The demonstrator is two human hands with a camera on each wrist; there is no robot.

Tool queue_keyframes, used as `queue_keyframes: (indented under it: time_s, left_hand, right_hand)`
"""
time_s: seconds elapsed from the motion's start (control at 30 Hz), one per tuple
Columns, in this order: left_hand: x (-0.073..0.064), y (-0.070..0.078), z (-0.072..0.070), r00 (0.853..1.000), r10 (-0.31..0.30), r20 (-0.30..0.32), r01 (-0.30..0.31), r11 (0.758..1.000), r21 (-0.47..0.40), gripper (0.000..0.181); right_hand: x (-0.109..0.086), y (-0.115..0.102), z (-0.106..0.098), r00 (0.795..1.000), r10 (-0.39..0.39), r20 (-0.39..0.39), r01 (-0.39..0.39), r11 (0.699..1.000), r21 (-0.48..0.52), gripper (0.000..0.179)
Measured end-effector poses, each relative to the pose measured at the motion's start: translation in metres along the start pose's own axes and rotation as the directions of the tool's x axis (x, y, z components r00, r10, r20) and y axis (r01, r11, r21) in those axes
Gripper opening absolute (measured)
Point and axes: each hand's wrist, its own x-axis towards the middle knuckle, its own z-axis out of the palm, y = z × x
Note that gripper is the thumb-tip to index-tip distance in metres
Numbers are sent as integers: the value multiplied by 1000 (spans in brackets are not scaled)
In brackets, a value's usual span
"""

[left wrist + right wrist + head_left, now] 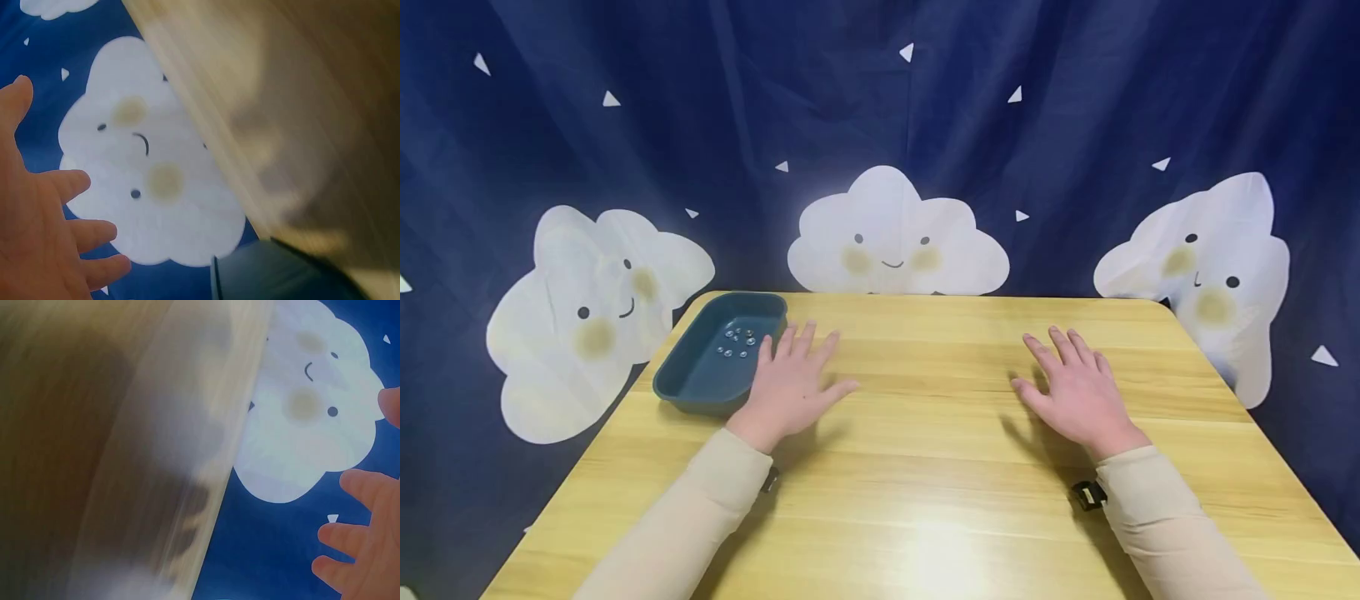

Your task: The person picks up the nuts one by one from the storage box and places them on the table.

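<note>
My left hand is held palm down with fingers spread, overlapping the right side of a dark teal tray in the head view. Several small, clear, shiny pieces lie on the tray's floor; they look like glass beads or gems. On the other side, my right hand hovers over the table, fingers straight and spread, holding nothing. Its shadow falls on the wood to its left. The left wrist view shows the spread left fingers and the tray's edge. Right fingers appear in the right wrist view.
The light wooden table has rounded far corners. Behind it hangs a dark blue curtain printed with white smiling clouds and small triangles. A black strap buckle hangs under the right wrist.
</note>
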Motion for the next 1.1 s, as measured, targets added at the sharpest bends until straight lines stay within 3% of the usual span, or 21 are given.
queue_keyframes:
  time_s: [0.27, 0.53, 0.8, 1.1]
  left_hand:
    - [-10, -35, -8, 997, -75, 9, 75, 997, -1, 99]
    - [-12, -74, -16, 992, -125, 19, 126, 992, -18, 91]
    - [-13, -114, -18, 989, -138, 49, 140, 989, -37, 92]
    - [-6, -151, -8, 992, -128, 18, 129, 989, -77, 89]
  right_hand:
    - [-3, 2, -4, 1000, 1, 6, -1, 1000, -4, 75]
    - [-4, 5, -8, 1000, 6, -10, -6, 1000, -2, 73]
    - [-7, 6, -9, 1000, 9, -13, -9, 1000, 21, 72]
    - [-9, 9, -10, 999, 20, -27, -19, 999, 40, 71]
